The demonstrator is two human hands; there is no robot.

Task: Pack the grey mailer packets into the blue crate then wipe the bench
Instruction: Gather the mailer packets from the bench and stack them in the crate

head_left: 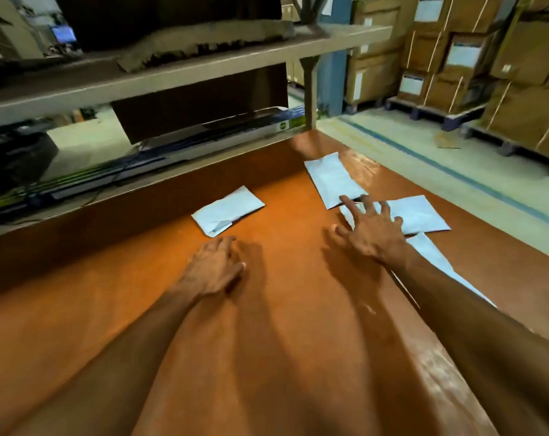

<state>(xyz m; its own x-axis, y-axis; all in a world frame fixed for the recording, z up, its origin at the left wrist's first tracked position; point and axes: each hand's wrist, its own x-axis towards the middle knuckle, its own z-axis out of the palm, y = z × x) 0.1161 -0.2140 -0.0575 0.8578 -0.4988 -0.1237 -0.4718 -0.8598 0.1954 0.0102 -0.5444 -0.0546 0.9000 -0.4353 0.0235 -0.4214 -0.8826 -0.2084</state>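
Four grey packets (228, 210) lie scattered on the bench (267, 357).

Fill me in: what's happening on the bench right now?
A person has both bare hands out over the orange bench. The right hand, fingers spread, is over the middle packet where it meets the far packet. A near packet lies partly under that forearm. The left hand holds nothing and sits just short of the left packet. All four grey packets lie on the bench. No blue crate or cloth is in view.
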